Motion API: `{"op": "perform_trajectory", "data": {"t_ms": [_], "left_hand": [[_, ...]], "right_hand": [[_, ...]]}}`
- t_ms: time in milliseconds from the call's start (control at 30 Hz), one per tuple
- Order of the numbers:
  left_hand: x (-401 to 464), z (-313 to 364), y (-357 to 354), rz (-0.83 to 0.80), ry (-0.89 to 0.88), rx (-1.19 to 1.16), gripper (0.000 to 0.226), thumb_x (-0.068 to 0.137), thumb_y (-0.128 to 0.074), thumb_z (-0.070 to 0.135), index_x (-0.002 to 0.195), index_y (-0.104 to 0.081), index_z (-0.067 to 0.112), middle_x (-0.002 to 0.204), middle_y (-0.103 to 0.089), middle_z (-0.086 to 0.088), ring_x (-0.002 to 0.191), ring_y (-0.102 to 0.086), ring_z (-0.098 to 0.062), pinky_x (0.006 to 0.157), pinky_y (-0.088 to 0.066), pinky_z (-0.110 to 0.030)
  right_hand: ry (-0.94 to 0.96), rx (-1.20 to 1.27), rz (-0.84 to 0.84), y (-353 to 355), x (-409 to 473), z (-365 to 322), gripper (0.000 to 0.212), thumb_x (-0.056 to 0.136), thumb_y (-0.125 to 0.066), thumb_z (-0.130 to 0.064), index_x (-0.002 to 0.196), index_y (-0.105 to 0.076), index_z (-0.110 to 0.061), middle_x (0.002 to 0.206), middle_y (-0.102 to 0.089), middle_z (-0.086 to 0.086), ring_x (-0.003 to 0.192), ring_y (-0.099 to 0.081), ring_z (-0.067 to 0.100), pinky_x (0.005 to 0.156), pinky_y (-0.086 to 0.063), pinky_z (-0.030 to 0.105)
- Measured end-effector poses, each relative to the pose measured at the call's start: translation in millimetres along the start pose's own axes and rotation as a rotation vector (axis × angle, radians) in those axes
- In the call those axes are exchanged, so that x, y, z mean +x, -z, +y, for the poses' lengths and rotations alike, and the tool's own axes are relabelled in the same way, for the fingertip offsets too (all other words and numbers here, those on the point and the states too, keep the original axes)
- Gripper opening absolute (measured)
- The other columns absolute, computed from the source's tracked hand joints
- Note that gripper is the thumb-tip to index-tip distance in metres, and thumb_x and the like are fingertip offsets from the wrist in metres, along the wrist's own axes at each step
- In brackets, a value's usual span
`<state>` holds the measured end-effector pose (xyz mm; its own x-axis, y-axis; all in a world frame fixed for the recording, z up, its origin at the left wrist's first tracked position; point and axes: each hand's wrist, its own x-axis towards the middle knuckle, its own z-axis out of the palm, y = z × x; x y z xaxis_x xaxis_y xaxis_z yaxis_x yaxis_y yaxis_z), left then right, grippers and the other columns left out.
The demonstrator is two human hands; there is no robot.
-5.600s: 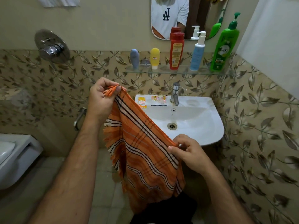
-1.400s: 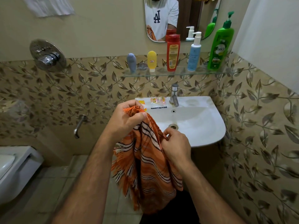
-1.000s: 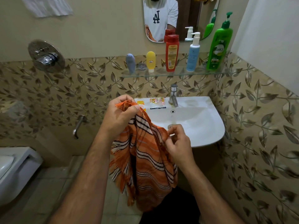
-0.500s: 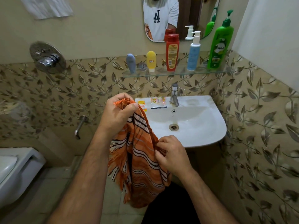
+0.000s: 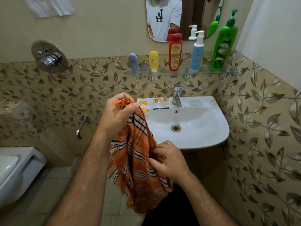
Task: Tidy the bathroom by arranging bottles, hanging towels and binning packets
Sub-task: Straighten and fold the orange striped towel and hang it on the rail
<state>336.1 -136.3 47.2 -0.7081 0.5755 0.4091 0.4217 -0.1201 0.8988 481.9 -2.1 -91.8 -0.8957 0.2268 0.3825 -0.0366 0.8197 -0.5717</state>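
Note:
An orange striped towel [image 5: 138, 162] hangs bunched in front of the sink. My left hand [image 5: 118, 115] grips its top corner, raised beside the basin's left edge. Lower down, my right hand [image 5: 169, 160] pinches a fold of the cloth. Several bottles stand in a row on the glass shelf [image 5: 180, 73]: grey tube [image 5: 133, 63], yellow tube [image 5: 153, 60], red bottle [image 5: 175, 52], blue pump bottle [image 5: 196, 52], green pump bottle [image 5: 224, 42]. Small packets [image 5: 144, 106] [image 5: 160, 101] lie on the sink's back rim.
The white sink [image 5: 203, 137] with tap [image 5: 176, 97] is ahead on the right. A toilet [image 5: 14, 170] sits at the left edge. A shower valve [image 5: 48, 57] and spout [image 5: 80, 126] are on the left wall. A white cloth [image 5: 48, 6] hangs high up, and a mirror [image 5: 179, 17] is above the shelf.
The towel, spread wide earlier, is now gathered into a bunch. My right hand has slid lower along the cloth while my left hand keeps the top corner up.

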Motion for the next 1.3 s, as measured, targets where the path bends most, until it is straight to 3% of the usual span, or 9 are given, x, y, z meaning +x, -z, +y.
{"op": "perform_trajectory", "data": {"t_ms": [200, 300, 467, 600, 700, 833, 933, 1067, 1300], "left_hand": [[-1, -1, -2, 0.027, -0.003, -0.002, 0.009, 0.08, -0.067, 0.029, 0.073, -0.061, 0.028, 0.062, -0.059, 0.009, 0.061, -0.057, -0.016, 0.062, -0.05, -0.033], [-1, 0, -3, 0.028, -0.008, 0.012, 0.01, 0.08, -0.068, 0.031, 0.073, -0.061, 0.027, 0.063, -0.058, 0.007, 0.061, -0.055, -0.019, 0.061, -0.049, -0.034], [-1, 0, -3, 0.03, -0.001, -0.001, 0.01, 0.08, -0.068, 0.03, 0.073, -0.061, 0.026, 0.067, -0.057, -0.004, 0.065, -0.055, -0.027, 0.066, -0.049, -0.042], [1, -9, 6, 0.056, 0.025, 0.055, 0.011, 0.08, -0.067, 0.03, 0.073, -0.062, 0.025, 0.065, -0.06, 0.003, 0.063, -0.06, -0.021, 0.064, -0.051, -0.037], [-1, -25, 23, 0.11, 0.095, 0.067, 0.01, 0.079, -0.068, 0.03, 0.072, -0.062, 0.024, 0.064, -0.062, 0.004, 0.062, -0.061, -0.019, 0.065, -0.052, -0.039], [-8, -45, 47, 0.134, 0.177, 0.084, 0.012, 0.077, -0.069, 0.031, 0.074, -0.063, 0.021, 0.066, -0.067, 0.001, 0.062, -0.065, -0.019, 0.064, -0.053, -0.037], [-12, -52, 53, 0.13, 0.194, 0.076, 0.015, 0.077, -0.07, 0.031, 0.077, -0.063, 0.018, 0.066, -0.066, -0.001, 0.061, -0.066, -0.02, 0.057, -0.054, -0.034], [-13, -55, 53, 0.138, 0.195, 0.074, 0.014, 0.079, -0.07, 0.031, 0.078, -0.063, 0.019, 0.069, -0.066, -0.005, 0.064, -0.066, -0.025, 0.06, -0.057, -0.038], [-13, -54, 50, 0.102, 0.186, 0.054, 0.012, 0.08, -0.069, 0.029, 0.074, -0.062, 0.022, 0.064, -0.065, 0.003, 0.059, -0.067, -0.016, 0.048, -0.052, -0.032]], "right_hand": [[-0.036, -0.104, 0.095, -5, -4, -2, 0.05, 0.078, -0.058, -0.068, 0.087, -0.076, -0.022, 0.083, -0.071, -0.011, 0.08, -0.058, 0.009, 0.073, -0.049, 0.029], [-0.052, -0.176, 0.187, -10, -3, -5, 0.035, 0.078, -0.062, -0.057, 0.078, -0.073, -0.023, 0.075, -0.068, -0.011, 0.072, -0.057, 0.009, 0.067, -0.048, 0.032], [-0.071, -0.194, 0.173, -15, -3, -6, 0.017, 0.081, -0.064, -0.038, 0.076, -0.069, -0.023, 0.073, -0.065, -0.012, 0.067, -0.055, 0.007, 0.064, -0.048, 0.028], [-0.172, -0.054, 0.193, -10, -3, -1, 0.011, 0.084, -0.061, -0.024, 0.074, -0.06, -0.019, 0.068, -0.057, -0.009, 0.06, -0.05, 0.005, 0.054, -0.045, 0.021], [-0.276, 0.12, 0.217, 3, -4, 12, 0.005, 0.082, -0.067, -0.017, 0.077, -0.067, -0.018, 0.07, -0.064, -0.011, 0.064, -0.06, 0.007, 0.058, -0.053, 0.027], [-0.38, 0.315, 0.249, 25, -4, 24, 0.019, 0.079, -0.071, -0.011, 0.071, -0.068, -0.028, 0.067, -0.069, -0.014, 0.064, -0.066, 0.005, 0.06, -0.055, 0.026], [-0.396, 0.372, 0.191, 34, -4, 29, 0.026, 0.079, -0.073, -0.008, 0.069, -0.067, -0.031, 0.072, -0.072, -0.012, 0.066, -0.068, 0.003, 0.061, -0.055, 0.02], [-0.415, 0.461, 0.108, 39, -7, 29, 0.025, 0.08, -0.078, -0.007, 0.072, -0.071, -0.03, 0.075, -0.074, -0.009, 0.072, -0.071, 0.004, 0.064, -0.054, 0.016], [-0.395, 0.467, 0.01, 40, -15, 24, 0.036, 0.087, -0.069, 0.0, 0.081, -0.077, -0.035, 0.088, -0.075, -0.012, 0.089, -0.071, 0.007, 0.079, -0.06, 0.028]]}}
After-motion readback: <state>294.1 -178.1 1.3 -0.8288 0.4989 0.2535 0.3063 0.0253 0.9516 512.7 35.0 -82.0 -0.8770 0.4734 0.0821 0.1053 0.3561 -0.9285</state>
